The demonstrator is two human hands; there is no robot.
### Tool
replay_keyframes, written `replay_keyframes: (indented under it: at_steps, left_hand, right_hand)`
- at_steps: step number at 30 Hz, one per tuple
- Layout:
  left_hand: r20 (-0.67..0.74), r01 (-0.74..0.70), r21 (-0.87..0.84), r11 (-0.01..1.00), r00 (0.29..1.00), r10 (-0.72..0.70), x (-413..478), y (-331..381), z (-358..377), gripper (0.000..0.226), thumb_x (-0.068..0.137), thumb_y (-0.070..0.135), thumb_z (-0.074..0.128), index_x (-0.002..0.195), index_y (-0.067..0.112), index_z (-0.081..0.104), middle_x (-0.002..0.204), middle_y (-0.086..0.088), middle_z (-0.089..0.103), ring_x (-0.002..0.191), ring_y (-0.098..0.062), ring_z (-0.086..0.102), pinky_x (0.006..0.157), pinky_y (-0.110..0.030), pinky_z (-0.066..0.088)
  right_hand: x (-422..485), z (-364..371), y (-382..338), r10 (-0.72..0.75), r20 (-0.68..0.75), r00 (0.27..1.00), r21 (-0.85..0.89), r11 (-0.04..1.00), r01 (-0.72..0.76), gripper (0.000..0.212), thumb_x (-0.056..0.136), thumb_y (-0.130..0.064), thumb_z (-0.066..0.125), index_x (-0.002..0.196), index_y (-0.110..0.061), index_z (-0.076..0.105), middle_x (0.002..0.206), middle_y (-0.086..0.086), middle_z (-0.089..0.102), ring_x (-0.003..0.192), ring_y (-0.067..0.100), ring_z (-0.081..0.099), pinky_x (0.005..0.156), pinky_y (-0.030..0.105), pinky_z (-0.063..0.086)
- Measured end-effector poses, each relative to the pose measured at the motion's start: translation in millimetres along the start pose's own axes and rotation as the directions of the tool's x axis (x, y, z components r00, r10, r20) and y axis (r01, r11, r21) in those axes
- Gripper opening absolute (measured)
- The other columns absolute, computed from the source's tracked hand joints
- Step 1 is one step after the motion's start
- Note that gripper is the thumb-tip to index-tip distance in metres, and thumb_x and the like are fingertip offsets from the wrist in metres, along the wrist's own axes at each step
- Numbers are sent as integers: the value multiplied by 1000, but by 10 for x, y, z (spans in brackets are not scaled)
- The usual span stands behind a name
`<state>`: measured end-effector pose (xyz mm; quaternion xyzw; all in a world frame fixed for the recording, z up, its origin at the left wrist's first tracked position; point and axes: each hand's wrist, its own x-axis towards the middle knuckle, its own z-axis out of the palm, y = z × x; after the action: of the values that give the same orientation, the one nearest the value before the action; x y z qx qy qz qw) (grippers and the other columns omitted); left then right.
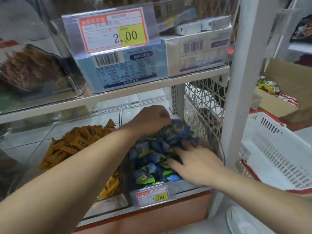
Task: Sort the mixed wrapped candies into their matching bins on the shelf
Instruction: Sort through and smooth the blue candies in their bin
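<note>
A clear bin (214,142) on the lower shelf holds a heap of blue and green wrapped candies (152,159). To its left lies a pile of orange wrapped candies (74,144) in another clear bin. My left hand (152,119) reaches over the back of the blue heap with curled fingers closed round blue candies at its fingertips. My right hand (194,164) lies on the front of the heap, fingers straight and spread, pressing on the wrappers.
A price tag reading 1.00 (152,196) hangs on the bin's front. The upper shelf carries blue and white boxes (121,70) with a 2.00 tag (113,29). A white plastic basket (276,154) stands at the right, beside the white shelf post (239,81).
</note>
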<state>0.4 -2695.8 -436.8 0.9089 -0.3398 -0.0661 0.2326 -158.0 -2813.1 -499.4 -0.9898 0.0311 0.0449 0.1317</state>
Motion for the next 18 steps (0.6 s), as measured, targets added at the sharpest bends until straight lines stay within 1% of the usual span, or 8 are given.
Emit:
replay_keyframes:
  at_steps: [2, 5, 8, 10, 12, 14, 17, 18]
  left_hand:
    - [64, -78, -43, 996, 995, 81, 229, 90, 153, 16, 90, 34, 67, 103, 27, 71, 105, 15, 65, 108, -11, 60, 91, -27, 44]
    - [264, -90, -63, 994, 959, 104, 454, 133, 447, 38, 89, 46, 69, 122, 29, 64, 132, 9, 58, 124, -12, 51, 103, -27, 37]
    - [430, -134, 135, 982, 900, 63, 531, -12, 695, 67, 86, 58, 66, 142, 25, 48, 152, 5, 38, 136, -18, 40, 109, -27, 27]
    - [408, -158, 225, 962, 911, 55, 543, -119, 672, 68, 83, 58, 70, 138, 23, 50, 143, 1, 46, 129, -21, 46, 109, -33, 35]
    - [401, -224, 338, 914, 913, 76, 537, -207, 519, 58, 82, 53, 73, 130, 24, 56, 120, 3, 57, 111, -20, 54, 97, -37, 44]
    - [415, -256, 474, 842, 909, 43, 485, -307, 311, 52, 81, 55, 70, 124, 28, 60, 104, 6, 60, 99, -19, 58, 85, -33, 47]
    - [399, -226, 627, 746, 915, -58, 378, -469, 35, 51, 82, 59, 68, 120, 26, 64, 106, 2, 63, 102, -21, 60, 80, -31, 45]
    - [389, -202, 637, 744, 918, -84, 359, -517, -29, 50, 81, 59, 69, 117, 24, 66, 106, 1, 65, 98, -20, 60, 77, -30, 44]
  right_hand:
    - [39, 1, 21, -39, 91, 995, 25, 999, 37, 75, 83, -75, 10, 145, -40, 36, 150, 3, 42, 133, 32, 43, 104, 45, 42]
    - [92, 15, 70, -83, 236, 968, 6, 996, 85, 84, 76, -79, 3, 151, -47, 20, 163, 2, 24, 144, 33, 29, 113, 50, 30]
    - [127, 40, 115, -106, 281, 954, -3, 994, 111, 79, 80, -80, 7, 152, -49, 12, 166, -1, 12, 149, 33, 19, 117, 51, 25]
    - [129, 55, 131, -105, 271, 957, -11, 994, 112, 73, 85, -79, 11, 152, -50, 11, 167, -2, 11, 150, 33, 17, 117, 51, 23]
    - [99, 84, 117, -70, 221, 973, -55, 995, 84, 72, 86, -78, 10, 151, -49, 18, 164, 1, 22, 146, 36, 25, 114, 53, 25]
    - [50, 109, 84, -37, 146, 989, -102, 993, 53, 72, 86, -77, 10, 148, -46, 29, 159, 4, 32, 142, 38, 31, 111, 54, 25]
    - [-14, 98, 57, -33, 69, 997, -128, 991, 41, 73, 87, -75, 11, 144, -41, 41, 150, 5, 45, 136, 37, 37, 109, 54, 24]
    - [-23, 87, 51, -34, 62, 997, -131, 990, 42, 73, 88, -74, 12, 142, -39, 44, 148, 6, 48, 135, 37, 38, 109, 54, 25]
